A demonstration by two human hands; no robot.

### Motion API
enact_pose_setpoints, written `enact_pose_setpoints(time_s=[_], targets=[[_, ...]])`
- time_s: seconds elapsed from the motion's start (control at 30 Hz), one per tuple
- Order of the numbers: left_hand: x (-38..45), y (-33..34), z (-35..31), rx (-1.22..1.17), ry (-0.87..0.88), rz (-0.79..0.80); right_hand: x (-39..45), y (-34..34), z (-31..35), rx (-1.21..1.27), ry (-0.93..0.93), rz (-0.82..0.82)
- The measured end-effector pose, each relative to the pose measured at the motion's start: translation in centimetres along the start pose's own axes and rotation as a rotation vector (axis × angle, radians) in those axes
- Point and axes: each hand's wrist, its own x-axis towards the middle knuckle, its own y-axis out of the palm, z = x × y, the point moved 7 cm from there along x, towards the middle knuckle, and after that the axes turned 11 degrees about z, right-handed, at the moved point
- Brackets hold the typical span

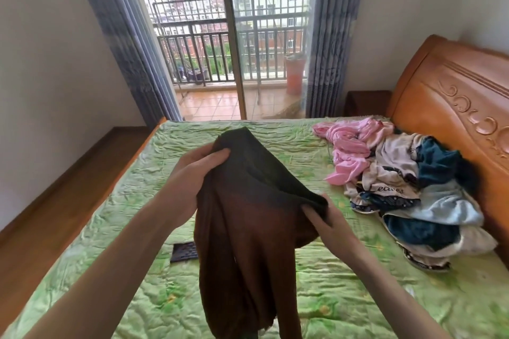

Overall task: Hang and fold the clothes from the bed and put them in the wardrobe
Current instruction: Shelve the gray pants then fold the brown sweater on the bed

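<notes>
Both grips pinch the top edge of a dark brown garment (pixel 248 228): left hand (pixel 198 170) higher and farther, right hand (pixel 327 226) lower and nearer. Garment hangs lifted over the green bed (pixel 344 297). Small dark flat item (pixel 184 252) lies on the bed behind it. Clothes pile (pixel 399 184), pink, white, blue, sits farther right against the headboard (pixel 454 107). Balcony door (pixel 234 36) beyond.

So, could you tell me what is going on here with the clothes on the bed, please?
A person is holding up a dark brown garment over the bed, the left hand and the right hand each gripping its top edge. A pile of clothes waits unsorted near the headboard. A small dark object lies on the green cover.
</notes>
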Motion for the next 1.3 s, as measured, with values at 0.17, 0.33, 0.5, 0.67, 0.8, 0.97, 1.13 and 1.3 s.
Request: enact_pose_setpoints(time_s=[0.17,0.33,0.5,0.67,0.8,0.97,1.13,1.3], targets=[[-0.2,0.0,-1.3,-0.005,0.069,0.007,-0.7,1.5,1.6,0.210,0.130,0.328],[-0.3,-0.2,-2.2,0.028,0.109,0.017,-1.7,1.8,1.2,0.029,0.235,0.555],[-0.2,-1.1,-3.0,0.164,0.163,0.054,-0.6,-2.3,2.4,-0.070,0.090,0.308],[0.7,-3.6,-3.7,0.711,0.259,-0.016,0.7,-5.9,6.1,-0.344,-0.097,0.219],[1.4,-5.3,-3.3,0.800,0.277,-0.131,0.8,-8.0,10.9,-0.544,-0.169,0.267],[3.0,-5.2,-2.1,0.627,0.208,-0.136,1.0,-10.1,16.3,-0.918,-0.361,0.135],[4.1,-3.0,-2.3,0.634,0.262,-0.136,1.3,-13.2,17.1,-1.196,-0.260,0.087],[5.4,-1.7,-2.7,0.763,0.247,-0.095,0.4,-15.8,16.0,-1.204,-0.280,0.191]])
